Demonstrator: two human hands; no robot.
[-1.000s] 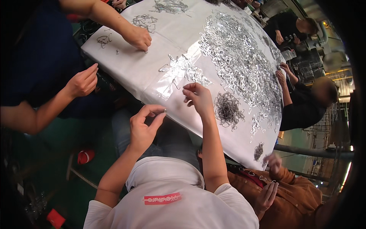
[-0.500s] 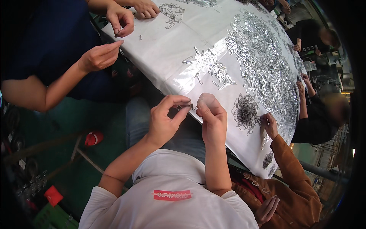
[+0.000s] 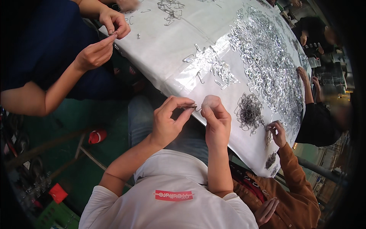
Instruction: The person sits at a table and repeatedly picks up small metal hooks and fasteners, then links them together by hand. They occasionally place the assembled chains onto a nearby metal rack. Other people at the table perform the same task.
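Over the near edge of the table, my left hand (image 3: 167,118) pinches a small dark metal piece (image 3: 195,106) between thumb and fingertips. Close beside it, my right hand (image 3: 216,119) is closed in a pinch. A thin bent wire (image 3: 198,110) runs between the two hands, its right end hidden in my right fingertips. Beyond my hands, a group of short straight silver metal pieces (image 3: 219,68) lies on the white-covered table (image 3: 160,57). A tangled pile of dark bent wires (image 3: 249,110) lies to the right of my right hand.
A large heap of silver hook-shaped metal pieces (image 3: 263,57) spreads over the far right. More bent wires (image 3: 169,11) lie far left, with a co-worker's hands (image 3: 95,53) nearby. Another co-worker's hand (image 3: 277,133) reaches in from the right, by a small dark pile (image 3: 270,160).
My hands keep their pinch, shifting slightly right in the picture along with the view. The left co-worker's two hands have come together; the right co-worker's hand on the table has shifted.
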